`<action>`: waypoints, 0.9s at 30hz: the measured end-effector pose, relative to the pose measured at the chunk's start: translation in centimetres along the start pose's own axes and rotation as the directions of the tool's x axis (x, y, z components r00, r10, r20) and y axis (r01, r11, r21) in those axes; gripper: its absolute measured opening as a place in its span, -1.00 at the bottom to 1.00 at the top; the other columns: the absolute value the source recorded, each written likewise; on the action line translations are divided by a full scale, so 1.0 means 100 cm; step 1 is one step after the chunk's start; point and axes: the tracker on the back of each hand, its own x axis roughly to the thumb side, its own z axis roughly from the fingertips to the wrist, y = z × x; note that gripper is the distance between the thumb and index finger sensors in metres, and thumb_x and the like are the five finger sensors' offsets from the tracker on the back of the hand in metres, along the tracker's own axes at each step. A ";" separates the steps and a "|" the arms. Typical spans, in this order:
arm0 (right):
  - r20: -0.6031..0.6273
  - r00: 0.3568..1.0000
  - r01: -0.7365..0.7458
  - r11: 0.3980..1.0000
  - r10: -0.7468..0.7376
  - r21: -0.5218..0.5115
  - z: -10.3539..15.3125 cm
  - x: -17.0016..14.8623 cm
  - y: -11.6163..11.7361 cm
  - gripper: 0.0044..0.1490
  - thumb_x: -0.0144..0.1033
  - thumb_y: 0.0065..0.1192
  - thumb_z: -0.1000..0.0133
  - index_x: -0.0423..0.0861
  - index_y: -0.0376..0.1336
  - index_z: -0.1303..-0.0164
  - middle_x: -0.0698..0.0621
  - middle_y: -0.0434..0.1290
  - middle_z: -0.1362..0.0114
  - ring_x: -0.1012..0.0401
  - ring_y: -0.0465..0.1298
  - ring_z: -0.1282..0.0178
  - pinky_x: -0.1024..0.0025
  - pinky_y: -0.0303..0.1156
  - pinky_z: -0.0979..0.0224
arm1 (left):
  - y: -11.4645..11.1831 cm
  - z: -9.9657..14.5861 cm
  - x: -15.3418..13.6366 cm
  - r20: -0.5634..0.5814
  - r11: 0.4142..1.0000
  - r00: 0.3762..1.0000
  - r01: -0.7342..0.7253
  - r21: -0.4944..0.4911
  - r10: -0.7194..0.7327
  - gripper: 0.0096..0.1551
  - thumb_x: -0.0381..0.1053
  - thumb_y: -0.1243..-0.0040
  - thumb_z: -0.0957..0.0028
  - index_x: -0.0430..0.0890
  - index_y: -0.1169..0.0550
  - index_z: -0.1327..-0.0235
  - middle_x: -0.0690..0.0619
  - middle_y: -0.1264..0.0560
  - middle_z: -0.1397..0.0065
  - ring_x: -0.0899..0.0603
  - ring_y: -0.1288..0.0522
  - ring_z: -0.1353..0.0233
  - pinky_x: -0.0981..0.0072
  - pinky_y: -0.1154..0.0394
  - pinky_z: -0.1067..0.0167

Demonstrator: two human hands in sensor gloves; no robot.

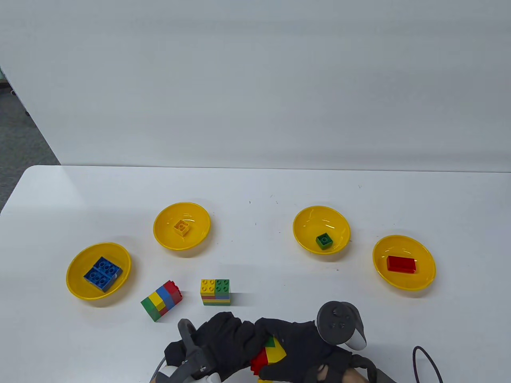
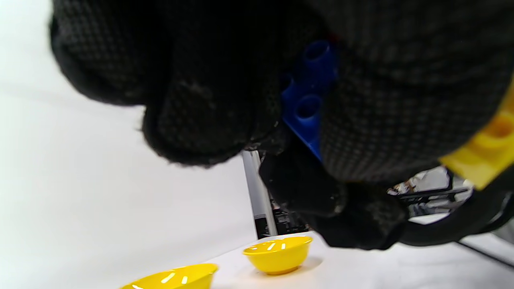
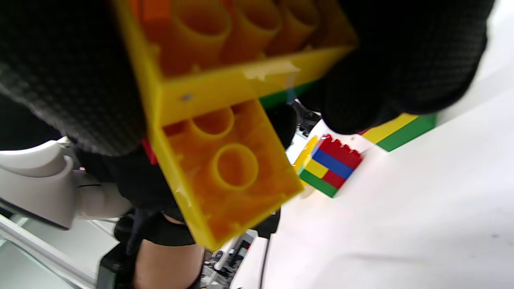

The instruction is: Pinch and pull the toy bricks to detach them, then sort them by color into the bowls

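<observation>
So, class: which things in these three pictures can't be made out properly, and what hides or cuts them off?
- Held brick cluster, table view: both gloves cover most of it, so its brick count is unclear.
- Blue brick, left wrist view: largely hidden by the left hand's fingers.
- Right hand, table view: its grip is cut off by the bottom edge.
- Nearest yellow bowl, left wrist view: cropped, contents unseen.

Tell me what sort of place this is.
Probably a lab or office data-collection bench: a bare white table against a plain wall, four identical yellow bowls laid out for sorting, grey carpet beyond.
</observation>
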 end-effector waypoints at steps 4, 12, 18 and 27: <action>0.027 0.994 0.102 0.991 -0.105 0.085 -0.006 -0.006 0.000 0.27 0.13 0.70 0.31 -0.52 0.26 -0.29 -0.38 0.52 -0.21 -0.27 0.70 0.05 -0.21 0.67 0.08 | 0.006 -0.003 -0.008 -0.023 0.987 0.989 -0.145 -0.064 0.144 -0.20 0.18 -0.92 0.52 -0.12 -0.73 0.06 -0.17 -0.79 0.15 -0.17 -0.87 0.29 -0.11 -0.79 0.22; -0.052 0.982 0.188 0.956 -0.181 0.227 -0.013 -0.026 -0.003 0.25 0.08 0.70 0.27 -0.54 0.24 -0.31 -0.40 0.49 -0.25 -0.31 0.66 0.00 -0.26 0.63 0.02 | -0.009 -0.001 -0.031 -0.157 0.916 0.929 -0.361 -0.177 0.335 -0.22 0.15 -0.91 0.49 -0.06 -0.72 -0.01 -0.16 -0.78 0.03 -0.20 -0.87 0.17 -0.13 -0.77 0.11; -0.064 0.982 0.187 0.974 -0.180 0.128 -0.010 -0.033 -0.013 0.20 0.07 0.67 0.24 -0.46 0.23 -0.35 -0.40 0.46 -0.28 -0.31 0.63 -0.05 -0.27 0.59 -0.03 | -0.005 0.006 -0.043 -0.220 0.949 0.942 -0.287 -0.131 0.255 -0.21 0.15 -0.86 0.43 -0.07 -0.69 -0.06 -0.15 -0.76 -0.01 -0.20 -0.84 0.13 -0.15 -0.73 0.06; -0.071 0.981 0.171 0.979 -0.180 -0.114 -0.001 -0.047 -0.052 0.19 0.07 0.64 0.23 -0.44 0.21 -0.37 -0.40 0.44 -0.29 -0.32 0.61 -0.06 -0.28 0.57 -0.04 | 0.036 0.059 -0.126 -0.593 0.990 0.792 -0.116 0.086 0.144 -0.21 0.14 -0.78 0.31 -0.13 -0.63 -0.15 -0.19 -0.73 -0.05 -0.22 -0.80 0.11 -0.20 -0.68 0.04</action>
